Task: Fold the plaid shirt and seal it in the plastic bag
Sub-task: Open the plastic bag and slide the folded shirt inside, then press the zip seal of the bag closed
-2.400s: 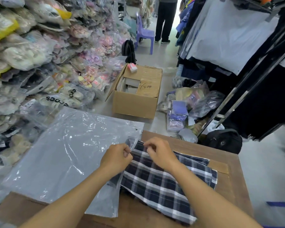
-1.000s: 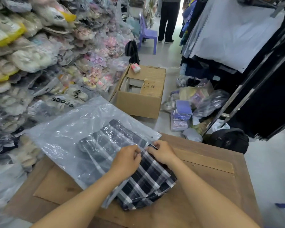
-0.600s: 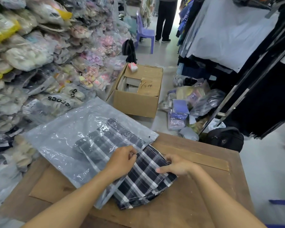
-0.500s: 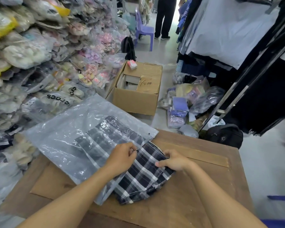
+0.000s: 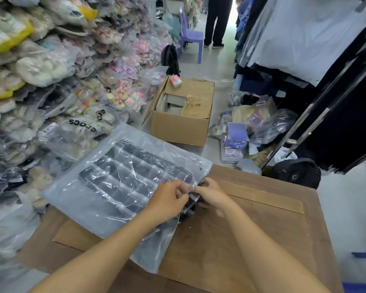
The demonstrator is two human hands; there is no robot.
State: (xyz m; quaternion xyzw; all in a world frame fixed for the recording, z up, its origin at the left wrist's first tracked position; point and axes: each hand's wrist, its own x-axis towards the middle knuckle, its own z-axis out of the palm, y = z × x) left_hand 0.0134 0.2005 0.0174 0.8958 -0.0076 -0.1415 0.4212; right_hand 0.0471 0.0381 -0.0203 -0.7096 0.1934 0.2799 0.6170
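Observation:
The folded dark plaid shirt [image 5: 127, 178] lies almost wholly inside the clear plastic bag [image 5: 89, 208], which rests on the left part of the wooden table [image 5: 251, 229]. Only a small bunched end of the shirt pokes out at the bag's open right edge, between my hands. My left hand [image 5: 167, 200] pinches the bag's upper lip at that opening. My right hand [image 5: 211, 194] presses against the protruding shirt end, its fingers curled on the fabric and partly hidden under the plastic.
Bagged shoes are piled high along the left. An open cardboard box [image 5: 182, 121] stands on the floor beyond the table, with loose packages and a black backpack [image 5: 296, 172] to its right. Hanging clothes fill the right side. A person stands far back by a purple chair [image 5: 190, 39].
The shirt has slid much further into the bag, from mostly outside to nearly all inside. My right hand moved left to the bag's mouth, and both hands now meet there.

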